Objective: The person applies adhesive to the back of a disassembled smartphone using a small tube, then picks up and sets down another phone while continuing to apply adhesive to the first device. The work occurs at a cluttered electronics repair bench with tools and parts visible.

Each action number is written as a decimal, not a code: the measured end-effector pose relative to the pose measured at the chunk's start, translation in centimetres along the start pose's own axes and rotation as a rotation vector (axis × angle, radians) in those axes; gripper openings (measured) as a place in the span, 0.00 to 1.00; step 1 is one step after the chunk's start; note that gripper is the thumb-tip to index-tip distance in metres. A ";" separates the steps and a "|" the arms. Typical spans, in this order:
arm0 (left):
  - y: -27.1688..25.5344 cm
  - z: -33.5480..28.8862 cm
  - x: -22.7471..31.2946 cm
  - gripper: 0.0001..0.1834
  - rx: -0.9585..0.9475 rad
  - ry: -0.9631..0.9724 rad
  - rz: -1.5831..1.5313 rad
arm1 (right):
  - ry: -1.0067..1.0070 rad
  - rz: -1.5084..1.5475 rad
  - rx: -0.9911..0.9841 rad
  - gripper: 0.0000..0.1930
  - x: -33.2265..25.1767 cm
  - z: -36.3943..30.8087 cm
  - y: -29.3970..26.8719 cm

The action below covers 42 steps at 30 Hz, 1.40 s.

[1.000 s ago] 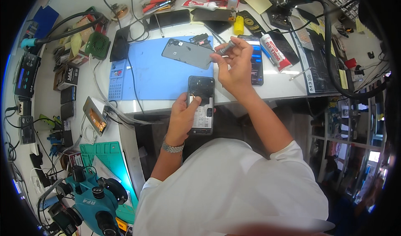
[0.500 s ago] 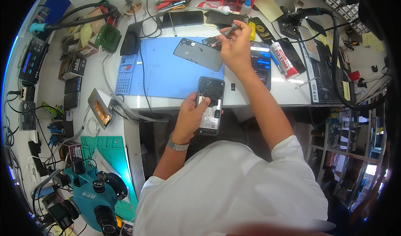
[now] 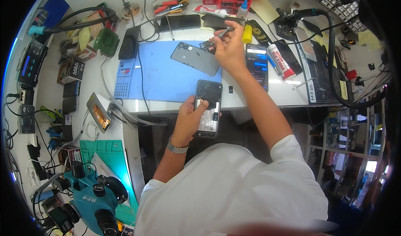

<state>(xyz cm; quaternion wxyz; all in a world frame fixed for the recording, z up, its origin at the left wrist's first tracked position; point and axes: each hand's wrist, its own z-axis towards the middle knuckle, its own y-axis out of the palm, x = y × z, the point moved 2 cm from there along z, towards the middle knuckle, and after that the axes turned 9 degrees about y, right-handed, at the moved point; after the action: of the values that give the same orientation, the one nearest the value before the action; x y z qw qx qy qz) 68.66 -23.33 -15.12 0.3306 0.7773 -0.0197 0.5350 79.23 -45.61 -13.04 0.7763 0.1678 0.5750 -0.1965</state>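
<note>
My left hand (image 3: 189, 118) is closed round an opened smartphone (image 3: 209, 94), held upright in front of the bench edge. Its back is off, so the black upper cover and pale battery area show; my thumb lies across its middle. Up over the far right of the blue mat, my right hand (image 3: 229, 48) pinches a slim grey screwdriver (image 3: 226, 31). The lower end of the screwdriver is close to a small dark phone part (image 3: 206, 46); whether they touch I cannot tell. Beside that part a grey phone back cover (image 3: 195, 59) lies tilted on the blue mat (image 3: 161, 77).
A phone with a lit screen (image 3: 257, 66) and a red-and-white glue tube (image 3: 280, 61) lie right of my right hand. A small black piece (image 3: 230, 89) sits near the bench edge. At lower left stands a teal microscope (image 3: 94, 198); a black cable (image 3: 141, 75) crosses the mat.
The whole view has shifted slightly. My right hand with the screwdriver has moved a little to the left; my left hand keeps its hold on the opened smartphone.
</note>
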 end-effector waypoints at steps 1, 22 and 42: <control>0.0 0.0 0.0 0.14 0.001 -0.006 -0.004 | 0.015 -0.172 -0.007 0.19 -0.1 0.1 -0.1; -0.2 0.0 -0.2 0.12 -0.020 0.020 -0.006 | -0.136 -0.866 -0.344 0.04 0.0 2.0 1.4; 0.0 -0.3 -0.1 0.14 -0.011 0.019 0.013 | -0.108 -0.962 -0.549 0.13 -2.8 -4.2 -0.4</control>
<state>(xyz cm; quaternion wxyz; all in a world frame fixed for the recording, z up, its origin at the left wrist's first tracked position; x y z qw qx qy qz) 68.40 -23.23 -15.20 0.3315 0.7702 -0.0245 0.5443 74.83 -43.55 -11.54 0.6426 -0.3325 0.5761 -0.3802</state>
